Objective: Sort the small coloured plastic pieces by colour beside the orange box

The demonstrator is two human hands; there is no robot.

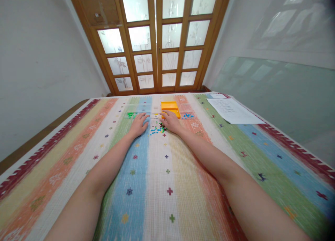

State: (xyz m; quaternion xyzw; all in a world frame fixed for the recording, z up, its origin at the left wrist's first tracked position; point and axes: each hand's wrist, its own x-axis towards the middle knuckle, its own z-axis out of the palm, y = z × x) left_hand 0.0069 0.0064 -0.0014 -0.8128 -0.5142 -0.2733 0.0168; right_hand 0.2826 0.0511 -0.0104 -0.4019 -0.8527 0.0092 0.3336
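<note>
Two bare hands reach forward to a scatter of tiny coloured pieces [158,128] on the far half of a table; the pile, blue, green and dark brown, lies between the hands and slightly nearer. On the left, the left hand [138,125] has its fingers loosely parted; on the right, the right hand [170,120] bends its fingers at the near left edge of an open yellow box [170,104]. Whether either hand holds a piece, I cannot tell: the fingertips are too small to read.

Just beyond the left hand, green pieces [131,115] sit in a clear container; blue pieces [187,116] sit in another, right of the yellow box. The step in hand appears to be handling loose pieces beside these boxes; the next move would call for a light fingertip pinch, without nudging the pile.

Farther right lies a printed sheet [232,110]. Around everything spreads a striped tablecloth [157,185], and wooden doors with glass panes [158,52] stand beyond the far edge.
</note>
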